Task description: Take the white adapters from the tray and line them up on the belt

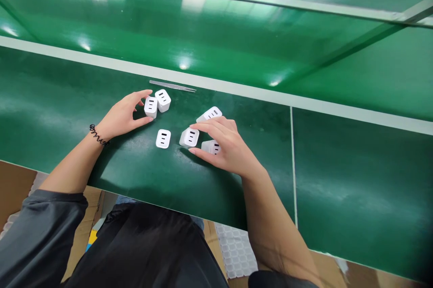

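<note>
Several white USB chargers with dark port slots stand or lie on the green tabletop. My left hand [126,114] has its thumb and fingers around one charger [150,107] at the left. A second charger [163,100] touches that one's upper right side. My right hand [228,144] holds a tilted charger [189,137] between thumb and index finger. Partly under the right palm is another charger [209,146], its right end hidden by the hand. Behind the right fingers a charger [210,114] leans over. Between my hands one charger [163,139] faces ports up.
Metal tweezers [172,85] lie near the back edge of the green table [128,162]. A pale strip [237,94] and a shiny green panel [142,26] run behind it. Below the front edge are cardboard and a clear blister tray [235,252].
</note>
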A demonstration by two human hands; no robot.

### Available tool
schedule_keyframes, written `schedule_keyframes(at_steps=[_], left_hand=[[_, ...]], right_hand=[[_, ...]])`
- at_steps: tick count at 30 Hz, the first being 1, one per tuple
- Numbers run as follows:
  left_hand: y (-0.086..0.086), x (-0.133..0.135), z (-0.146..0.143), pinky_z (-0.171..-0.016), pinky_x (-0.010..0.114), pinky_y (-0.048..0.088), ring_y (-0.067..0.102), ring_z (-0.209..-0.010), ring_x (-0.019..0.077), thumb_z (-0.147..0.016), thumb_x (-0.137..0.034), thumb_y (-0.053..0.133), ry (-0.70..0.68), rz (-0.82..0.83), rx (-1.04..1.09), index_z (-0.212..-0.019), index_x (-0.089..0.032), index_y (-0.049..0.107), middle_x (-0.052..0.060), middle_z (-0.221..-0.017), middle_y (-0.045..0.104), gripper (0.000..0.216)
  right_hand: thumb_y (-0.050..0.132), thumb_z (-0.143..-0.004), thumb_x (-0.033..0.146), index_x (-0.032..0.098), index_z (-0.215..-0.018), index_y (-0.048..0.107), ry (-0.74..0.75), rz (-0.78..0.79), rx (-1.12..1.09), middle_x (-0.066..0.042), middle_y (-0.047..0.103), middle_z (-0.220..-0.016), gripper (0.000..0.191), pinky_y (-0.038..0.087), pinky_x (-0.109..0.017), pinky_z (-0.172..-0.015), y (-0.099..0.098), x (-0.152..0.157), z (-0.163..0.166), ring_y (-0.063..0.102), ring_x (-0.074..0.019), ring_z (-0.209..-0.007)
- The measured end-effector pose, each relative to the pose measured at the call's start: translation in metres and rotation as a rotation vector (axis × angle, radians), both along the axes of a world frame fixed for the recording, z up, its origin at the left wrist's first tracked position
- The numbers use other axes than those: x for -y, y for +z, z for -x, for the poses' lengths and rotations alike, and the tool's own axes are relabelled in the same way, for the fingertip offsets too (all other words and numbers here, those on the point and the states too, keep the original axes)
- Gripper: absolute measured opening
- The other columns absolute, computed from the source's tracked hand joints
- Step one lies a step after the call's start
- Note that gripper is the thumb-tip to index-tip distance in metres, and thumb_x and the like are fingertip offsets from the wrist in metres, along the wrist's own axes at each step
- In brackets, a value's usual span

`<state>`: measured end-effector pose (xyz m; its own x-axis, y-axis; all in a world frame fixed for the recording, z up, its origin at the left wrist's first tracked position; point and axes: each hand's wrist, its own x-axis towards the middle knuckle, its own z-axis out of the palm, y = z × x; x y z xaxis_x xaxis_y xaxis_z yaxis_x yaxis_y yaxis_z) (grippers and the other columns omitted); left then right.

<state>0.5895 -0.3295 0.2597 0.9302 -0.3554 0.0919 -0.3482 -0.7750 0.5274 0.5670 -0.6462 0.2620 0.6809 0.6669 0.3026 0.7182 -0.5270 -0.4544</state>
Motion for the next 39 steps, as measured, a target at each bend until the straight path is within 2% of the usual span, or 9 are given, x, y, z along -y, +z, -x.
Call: schedule_keyframes(at_steps=[4, 7, 11, 14, 18, 22, 28, 31, 39], left_hand=[[0.009, 0.000, 0.004, -0.093, 0.040, 0.053, 0.057, -0.116, 0.0248, -0.085, -0.042, 0.071, 0.031, 0.015, 0.172, -0.139, -0.020, 0.048, 0.010, -0.135, 0.058, 0.062], [0.018, 0.002, 0.007, -0.083, 0.035, 0.054, 0.060, -0.103, 0.0211, -0.090, -0.041, 0.065, 0.043, 0.077, 0.237, -0.127, -0.019, 0.055, 0.009, -0.120, 0.065, 0.044], [0.024, 0.006, 0.012, -0.079, 0.032, 0.054, 0.063, -0.091, 0.0185, -0.088, -0.051, 0.069, -0.226, 0.155, 0.179, -0.120, -0.019, 0.058, 0.008, -0.109, 0.067, 0.047], [0.021, 0.013, 0.017, -0.093, 0.037, 0.053, 0.062, -0.107, 0.0241, -0.080, -0.061, 0.073, -0.423, 0.129, 0.063, -0.130, -0.020, 0.052, 0.011, -0.122, 0.064, 0.067], [0.009, 0.024, 0.023, -0.102, 0.043, 0.050, 0.057, -0.123, 0.0298, -0.079, -0.060, 0.074, -0.517, 0.110, -0.014, -0.139, -0.021, 0.045, 0.015, -0.134, 0.058, 0.077], [-0.001, 0.032, 0.027, -0.101, 0.044, 0.052, 0.057, -0.123, 0.0301, -0.081, -0.056, 0.074, -0.501, 0.148, -0.022, -0.143, -0.022, 0.039, 0.015, -0.136, 0.057, 0.079], [-0.020, 0.042, 0.030, -0.095, 0.040, 0.054, 0.062, -0.113, 0.0253, -0.085, -0.043, 0.074, -0.426, 0.234, -0.064, -0.145, -0.025, 0.036, 0.012, -0.132, 0.059, 0.073], [-0.025, 0.045, 0.030, -0.094, 0.037, 0.053, 0.064, -0.109, 0.0231, -0.088, -0.039, 0.071, -0.411, 0.256, -0.055, -0.144, -0.025, 0.038, 0.010, -0.124, 0.064, 0.067], [-0.025, 0.045, 0.030, -0.095, 0.036, 0.052, 0.064, -0.108, 0.0221, -0.089, -0.042, 0.069, -0.405, 0.260, -0.024, -0.143, -0.023, 0.039, 0.009, -0.121, 0.065, 0.065]], right_hand=[[0.066, -0.092, 0.039, 0.023, -0.123, 0.055, -0.005, -0.005, -0.004, -0.007, 0.071, -0.118, 0.037, 0.038, -0.041, -0.087, 0.002, 0.001, 0.000, 0.062, -0.0270, -0.104], [0.067, -0.092, 0.035, 0.022, -0.121, 0.056, -0.006, -0.005, 0.016, -0.006, 0.072, -0.114, 0.034, 0.039, -0.039, -0.084, 0.002, 0.001, 0.000, 0.063, -0.0256, -0.101], [0.066, -0.093, 0.032, 0.021, -0.118, 0.057, -0.018, 0.001, 0.074, -0.005, 0.074, -0.109, 0.029, 0.039, -0.038, -0.081, 0.002, -0.005, 0.003, 0.065, -0.0237, -0.096], [0.065, -0.094, 0.032, 0.022, -0.120, 0.056, -0.014, 0.015, 0.130, -0.005, 0.075, -0.110, 0.030, 0.040, -0.037, -0.080, 0.001, -0.015, 0.011, 0.066, -0.0226, -0.094], [0.065, -0.094, 0.036, 0.022, -0.129, 0.053, -0.004, 0.003, 0.161, -0.008, 0.073, -0.120, 0.040, 0.044, -0.037, -0.080, 0.004, -0.020, 0.016, 0.067, -0.0235, -0.097], [0.066, -0.092, 0.036, 0.023, -0.126, 0.056, -0.030, -0.042, 0.068, -0.010, 0.072, -0.116, 0.039, 0.050, -0.041, -0.084, 0.017, 0.000, 0.009, 0.067, -0.0266, -0.099], [0.066, -0.087, 0.050, 0.025, -0.126, 0.059, 0.022, 0.125, -0.210, -0.011, 0.068, -0.121, 0.047, 0.057, -0.043, -0.086, 0.023, 0.032, 0.001, 0.068, -0.0287, -0.103], [0.065, -0.089, 0.047, 0.025, -0.126, 0.060, 0.035, 0.142, -0.251, -0.009, 0.070, -0.119, 0.043, 0.058, -0.041, -0.086, 0.014, 0.026, 0.000, 0.069, -0.0275, -0.104], [0.067, -0.089, 0.047, 0.022, -0.129, 0.055, -0.014, -0.015, -0.174, -0.013, 0.068, -0.118, 0.049, 0.058, -0.043, -0.084, -0.004, -0.007, 0.004, 0.067, -0.0286, -0.102]])
